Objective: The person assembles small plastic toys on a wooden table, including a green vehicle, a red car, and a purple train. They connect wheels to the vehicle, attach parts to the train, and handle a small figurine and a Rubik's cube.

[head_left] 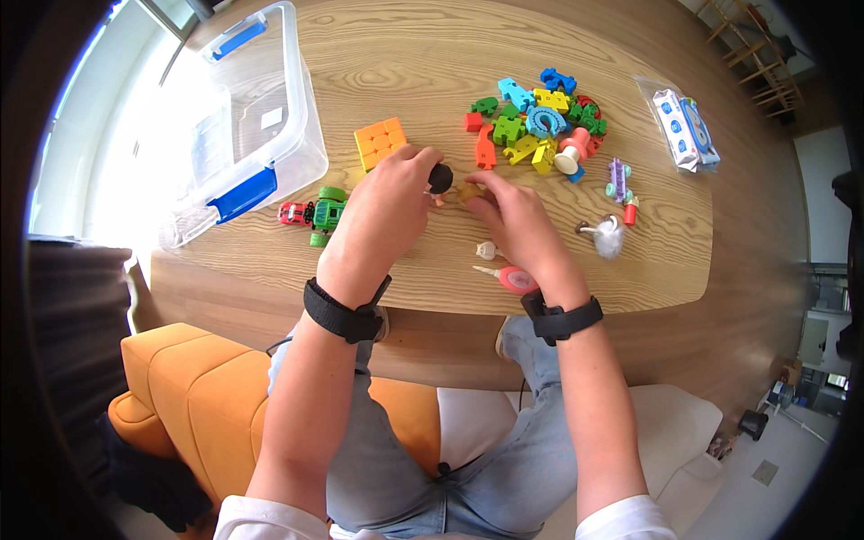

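small toy (pixel 454 186), pinched between both hands (pixel 450 209)

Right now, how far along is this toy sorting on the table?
Done: nothing shows inside the clear plastic bin, as far as glare allows. In hand: the left hand pinches a small black round piece; the right hand holds a small tan piece. Left: the pile of coloured blocks, puzzle cube and toy cars lie loose.

Two hands (pixel 387 211) (pixel 517 225) are working over one surface (pixel 432 54). One clear box (pixel 247 117), one cube (pixel 380 142), two toy cars (pixel 294 213) (pixel 328 214), one wipes pack (pixel 684 126) and one heap of blocks (pixel 535 121) are lying there.
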Action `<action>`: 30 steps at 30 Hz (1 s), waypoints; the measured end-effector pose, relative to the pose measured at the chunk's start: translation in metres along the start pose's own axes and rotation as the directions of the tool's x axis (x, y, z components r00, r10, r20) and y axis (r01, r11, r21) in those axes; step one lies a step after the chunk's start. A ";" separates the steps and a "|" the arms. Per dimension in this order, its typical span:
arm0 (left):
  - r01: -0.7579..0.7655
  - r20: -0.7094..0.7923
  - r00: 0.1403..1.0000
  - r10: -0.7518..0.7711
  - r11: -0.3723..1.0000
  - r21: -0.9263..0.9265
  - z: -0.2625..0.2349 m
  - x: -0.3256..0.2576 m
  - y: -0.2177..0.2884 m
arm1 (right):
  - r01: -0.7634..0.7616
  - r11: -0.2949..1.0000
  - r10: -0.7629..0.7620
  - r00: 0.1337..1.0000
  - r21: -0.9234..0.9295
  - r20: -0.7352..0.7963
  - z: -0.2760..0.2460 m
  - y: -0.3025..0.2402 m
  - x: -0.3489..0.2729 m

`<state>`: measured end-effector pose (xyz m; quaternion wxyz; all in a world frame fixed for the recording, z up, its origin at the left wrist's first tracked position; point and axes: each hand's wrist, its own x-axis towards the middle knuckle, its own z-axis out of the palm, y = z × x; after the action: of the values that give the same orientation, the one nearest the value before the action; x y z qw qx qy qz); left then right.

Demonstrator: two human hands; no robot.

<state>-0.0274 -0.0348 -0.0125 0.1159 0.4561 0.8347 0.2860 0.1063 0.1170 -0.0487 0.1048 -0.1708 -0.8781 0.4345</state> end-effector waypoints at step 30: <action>-0.086 -0.004 0.996 0.086 0.996 -0.012 0.001 0.002 0.012 | -0.211 0.876 0.062 0.941 -0.433 -0.334 -0.094 0.035 -0.041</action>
<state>-0.0199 -0.0275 -0.0061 0.1048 0.4904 0.8127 0.2968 0.1831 0.1891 -0.0212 0.1660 -0.3191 -0.9142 0.1870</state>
